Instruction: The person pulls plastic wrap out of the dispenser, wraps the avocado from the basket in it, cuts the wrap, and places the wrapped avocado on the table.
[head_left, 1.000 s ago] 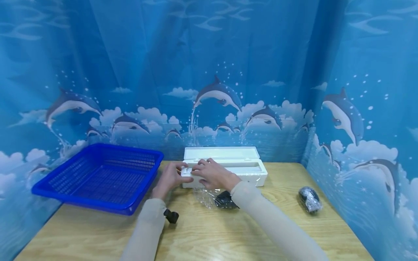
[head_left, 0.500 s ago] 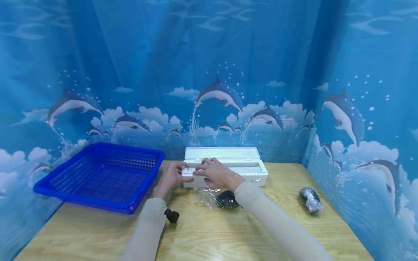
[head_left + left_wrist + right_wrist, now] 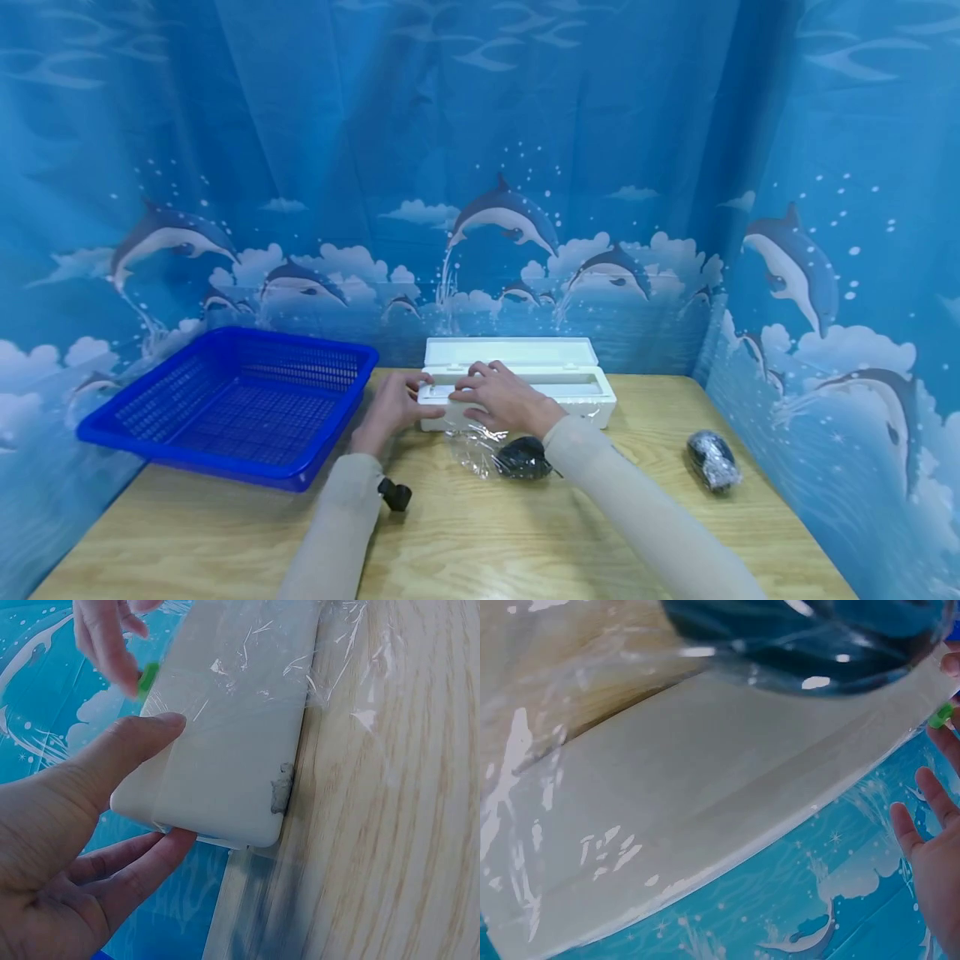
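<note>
A long white lidded box [image 3: 525, 412], like a cling film dispenser, stands with its lid [image 3: 510, 351] raised at the back. Clear film [image 3: 472, 450] hangs from its front onto the table. At the box's left end my left hand [image 3: 392, 410] grips it, thumb [image 3: 154, 731] on the front face and fingertips around the end. My right hand [image 3: 506, 400] is over the left part of the box, fingers spread and lightly bent. One fingertip touches a small green slider [image 3: 941, 715] on the box's edge. Just in front, a dark rounded thing [image 3: 522, 458] lies by the film.
A blue basket [image 3: 225, 404] stands at the left of the wooden table [image 3: 480, 533]. Another dark thing wrapped in clear film [image 3: 712, 460] lies on the right. A dolphin-patterned curtain [image 3: 360, 167] closes off the back and sides.
My right hand has shifted slightly to the right along the box's front edge. My left hand keeps its hold on the end.
</note>
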Available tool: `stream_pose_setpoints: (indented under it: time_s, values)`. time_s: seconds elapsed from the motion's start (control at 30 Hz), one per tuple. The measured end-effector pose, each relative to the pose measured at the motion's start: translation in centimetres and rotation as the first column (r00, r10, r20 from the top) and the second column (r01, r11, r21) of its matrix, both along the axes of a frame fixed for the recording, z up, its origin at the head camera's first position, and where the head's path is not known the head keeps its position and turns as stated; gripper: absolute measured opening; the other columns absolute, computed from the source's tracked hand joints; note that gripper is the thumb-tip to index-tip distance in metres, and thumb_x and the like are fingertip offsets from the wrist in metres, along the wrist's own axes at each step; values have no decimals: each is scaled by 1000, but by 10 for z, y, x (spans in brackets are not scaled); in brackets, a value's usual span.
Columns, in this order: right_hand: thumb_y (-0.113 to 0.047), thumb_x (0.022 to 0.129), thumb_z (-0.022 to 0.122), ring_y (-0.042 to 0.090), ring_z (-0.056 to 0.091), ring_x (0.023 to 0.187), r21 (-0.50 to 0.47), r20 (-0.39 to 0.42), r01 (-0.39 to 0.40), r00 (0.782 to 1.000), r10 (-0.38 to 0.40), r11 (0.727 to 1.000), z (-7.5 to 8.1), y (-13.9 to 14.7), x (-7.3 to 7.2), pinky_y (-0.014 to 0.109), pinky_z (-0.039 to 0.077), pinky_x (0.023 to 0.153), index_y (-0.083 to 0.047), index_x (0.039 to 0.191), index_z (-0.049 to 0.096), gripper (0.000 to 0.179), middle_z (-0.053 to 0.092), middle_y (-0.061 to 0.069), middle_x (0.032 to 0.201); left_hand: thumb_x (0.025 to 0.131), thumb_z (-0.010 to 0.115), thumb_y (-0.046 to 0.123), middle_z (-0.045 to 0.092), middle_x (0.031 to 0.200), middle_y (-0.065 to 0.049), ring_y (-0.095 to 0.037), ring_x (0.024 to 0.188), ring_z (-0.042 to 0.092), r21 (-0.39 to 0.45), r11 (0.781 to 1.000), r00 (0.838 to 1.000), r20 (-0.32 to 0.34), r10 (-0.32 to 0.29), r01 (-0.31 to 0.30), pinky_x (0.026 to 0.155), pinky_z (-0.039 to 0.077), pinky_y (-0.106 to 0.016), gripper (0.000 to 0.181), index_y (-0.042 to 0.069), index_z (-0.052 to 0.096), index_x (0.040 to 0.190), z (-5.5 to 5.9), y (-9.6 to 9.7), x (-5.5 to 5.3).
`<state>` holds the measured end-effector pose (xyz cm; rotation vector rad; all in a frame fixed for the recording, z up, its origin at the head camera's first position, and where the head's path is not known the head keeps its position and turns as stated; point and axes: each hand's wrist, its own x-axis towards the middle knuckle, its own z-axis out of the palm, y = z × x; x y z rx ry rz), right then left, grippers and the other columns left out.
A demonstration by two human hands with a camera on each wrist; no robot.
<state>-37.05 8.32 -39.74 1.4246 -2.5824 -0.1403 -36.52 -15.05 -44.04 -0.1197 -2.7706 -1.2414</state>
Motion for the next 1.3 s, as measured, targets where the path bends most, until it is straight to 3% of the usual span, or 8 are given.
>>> stream_pose_setpoints:
  time_s: [1.3]
  values:
    - [-22,100,64,22,57,123,-35,-24,-30,999,29,999,-2,13,-4,44,50,105,-25,138,65,38,69,-3,135,73,95,27,74,113,-13,-26,98,69,16,1000,1000,12,4,-4,75,61,-34,52,14,76,120,0,0,-1]
